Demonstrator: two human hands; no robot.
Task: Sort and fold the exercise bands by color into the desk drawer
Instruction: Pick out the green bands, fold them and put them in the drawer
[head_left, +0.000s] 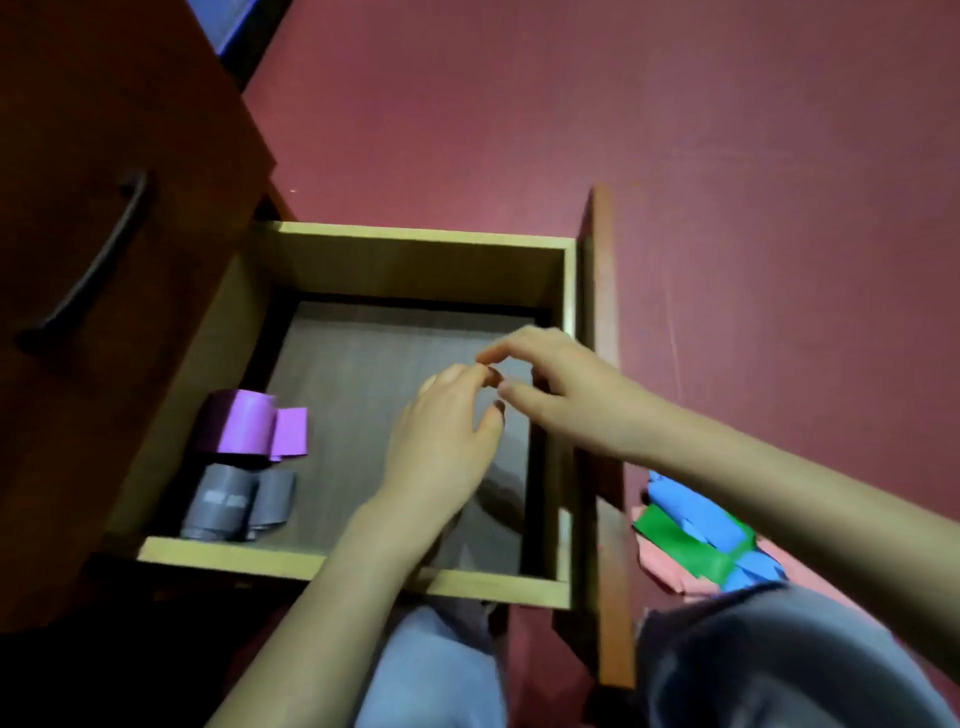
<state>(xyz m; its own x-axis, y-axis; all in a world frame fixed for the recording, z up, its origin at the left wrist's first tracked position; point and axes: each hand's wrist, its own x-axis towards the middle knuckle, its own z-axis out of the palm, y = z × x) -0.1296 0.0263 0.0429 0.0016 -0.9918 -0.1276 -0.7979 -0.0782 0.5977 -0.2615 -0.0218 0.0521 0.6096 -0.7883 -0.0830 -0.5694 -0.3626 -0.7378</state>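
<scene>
Both hands hover over the open desk drawer (415, 236), fingertips nearly meeting. The left hand (441, 431) and the right hand (550, 379) have loosely curled fingers, with nothing visible in either. Left of the left hand, a folded purple band (249, 423) and a grey band (234, 501) lie inside the drawer. Below the right forearm, blue (691, 504), green (680, 540) and pink (665, 569) bands are piled on the floor (727, 208).

Two folded bands, one drawer.
One purple band (244, 423), one grey band (228, 501), one open drawer (415, 238); one three-coloured floor pile (680, 540).
</scene>
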